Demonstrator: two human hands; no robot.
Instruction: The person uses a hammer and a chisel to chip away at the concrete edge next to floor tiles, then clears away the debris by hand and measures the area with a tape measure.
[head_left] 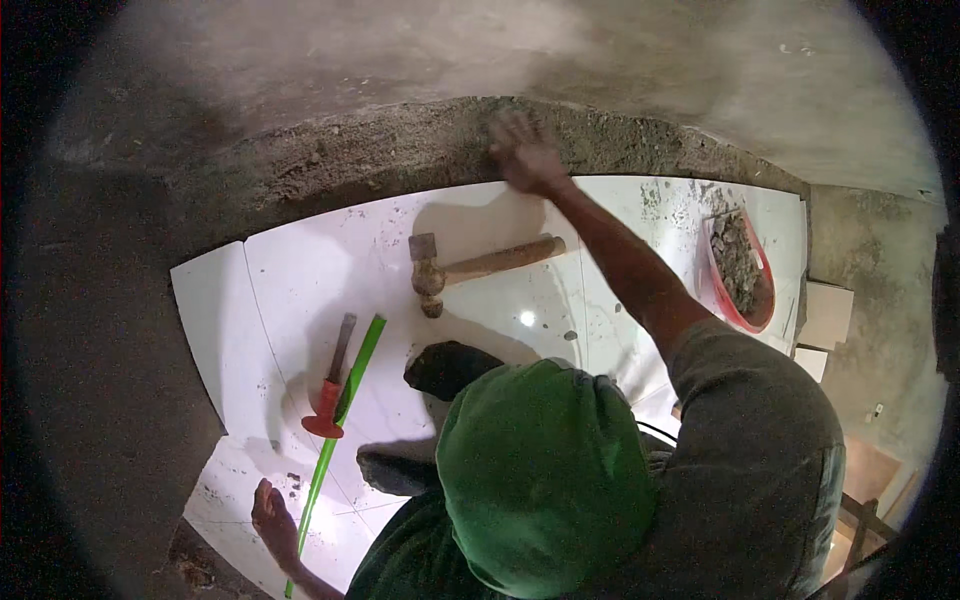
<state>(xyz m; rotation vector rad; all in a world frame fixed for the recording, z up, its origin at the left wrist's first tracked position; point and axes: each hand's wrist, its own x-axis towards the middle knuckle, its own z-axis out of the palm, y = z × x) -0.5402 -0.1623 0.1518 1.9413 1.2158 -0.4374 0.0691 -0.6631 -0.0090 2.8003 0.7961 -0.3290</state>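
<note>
My right hand [527, 155] reaches to the far side with fingers spread, over a rough strip of bare mortar [360, 150] along the wall's foot. Motion blurs its fingers slightly, and nothing shows in it. At the lower left, my left hand [276, 522] is held open and empty, beside a long green bar [342, 410]. Next to that bar lies a chisel [329, 398] with a red grip and round guard. A hammer [430, 277] with a wooden handle rests on the white tiles [330, 260], nearer me than my right hand.
A red bowl [762, 300] full of grey rubble stands on the tiles at the right. Bits of debris are scattered about. Two dark shoes [448, 370] are on the tiles, and a green cap [545, 480] hides the lower middle. A plastered wall [400, 60] rises beyond.
</note>
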